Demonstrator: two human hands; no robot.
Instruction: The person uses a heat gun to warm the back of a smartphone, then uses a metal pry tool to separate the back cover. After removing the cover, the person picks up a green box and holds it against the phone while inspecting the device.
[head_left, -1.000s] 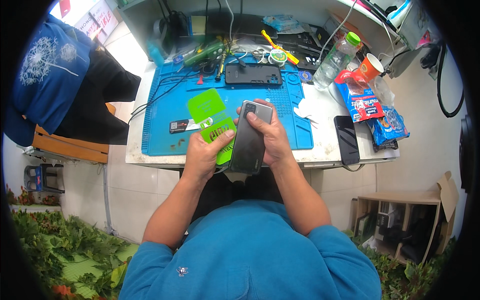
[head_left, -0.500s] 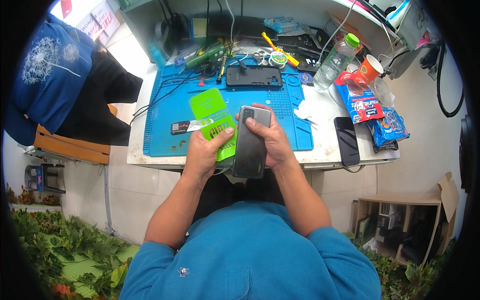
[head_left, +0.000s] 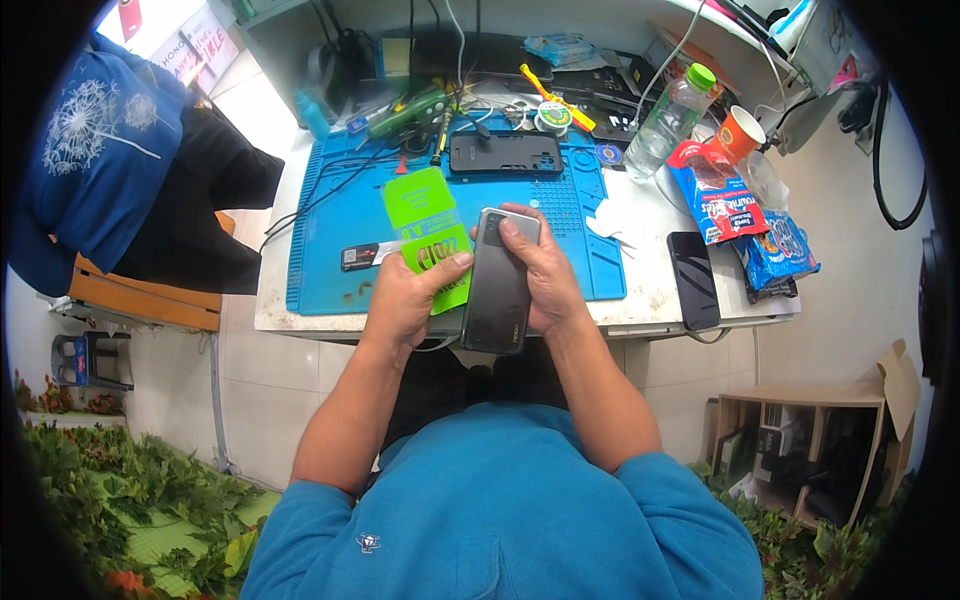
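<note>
In my right hand [head_left: 548, 275] is a dark grey smartphone [head_left: 497, 300], its back with the camera block facing up. The right thumb lies across it near the cameras, and fingers curl round its top edge. My left hand [head_left: 408, 295] pinches a bright green printed card or film sleeve [head_left: 440, 258] between thumb and fingers, close to the phone's left side. The green piece has a fold, and its upper flap [head_left: 418, 200] extends over the blue repair mat [head_left: 335, 215]. Beside the left hand, a small black-and-white packet [head_left: 368, 256] lies on the mat.
A black phone case [head_left: 507, 153] lies at the mat's back. Another black phone [head_left: 693, 280] rests at the right, near snack packets [head_left: 715, 200], a paper cup [head_left: 738, 135] and a plastic bottle [head_left: 665, 125]. Tools and cables clutter the rear. A person [head_left: 120, 160] stands at the left.
The green piece has shifted slightly and its flap has tilted upright. The phone's lower end has moved a little left and up. Both hands keep their hold.
</note>
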